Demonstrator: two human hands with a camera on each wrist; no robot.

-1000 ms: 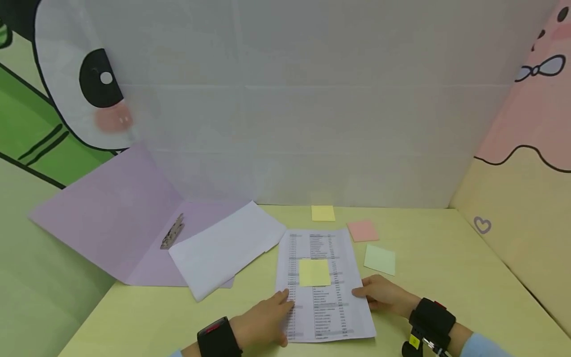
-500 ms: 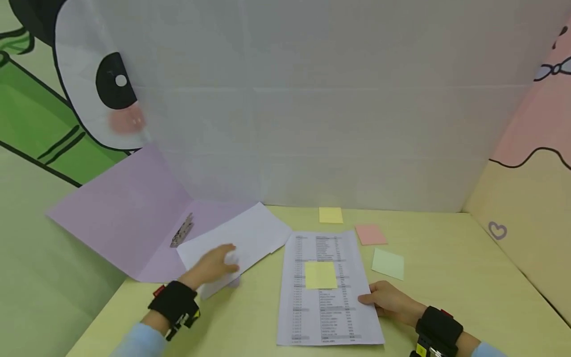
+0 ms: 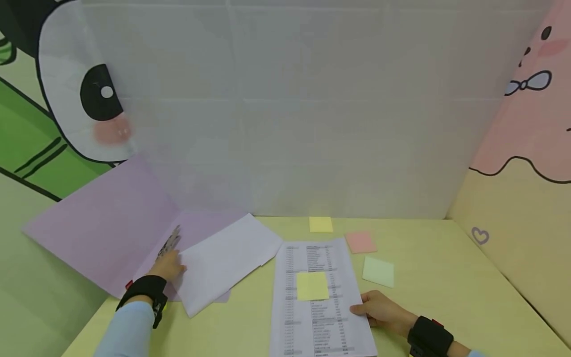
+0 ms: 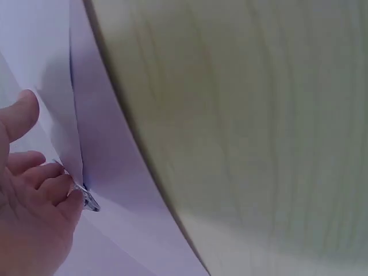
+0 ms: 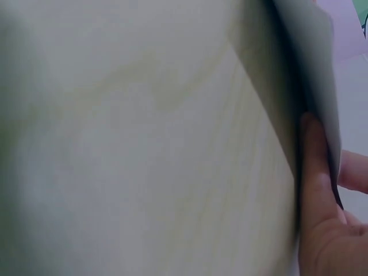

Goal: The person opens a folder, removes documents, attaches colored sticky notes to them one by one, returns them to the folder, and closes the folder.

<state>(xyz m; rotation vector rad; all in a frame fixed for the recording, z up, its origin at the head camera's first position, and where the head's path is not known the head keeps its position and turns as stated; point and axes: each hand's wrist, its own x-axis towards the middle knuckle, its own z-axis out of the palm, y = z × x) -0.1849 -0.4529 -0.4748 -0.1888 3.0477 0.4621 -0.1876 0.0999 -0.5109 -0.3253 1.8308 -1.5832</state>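
In the head view my left hand is at the metal clip inside a purple folder, which lies spread with its cover raised. The left wrist view shows its fingers bent beside the clip, with the thumb held apart over white paper. Folded white paper lies slanted, partly on the folder. My right hand pinches the right edge of a printed sheet, thumb on top and fingers below. A yellow sticky note is on that sheet.
Beyond the printed sheet lie a second yellow note, a pink note and a pale green note. A grey-white wall closes the back of the pale yellow table. Side walls stand left and right.
My left hand has let the printed sheet's left side go and moved left across the white paper to the folder's clip. My right hand keeps its pinch on the sheet's edge.
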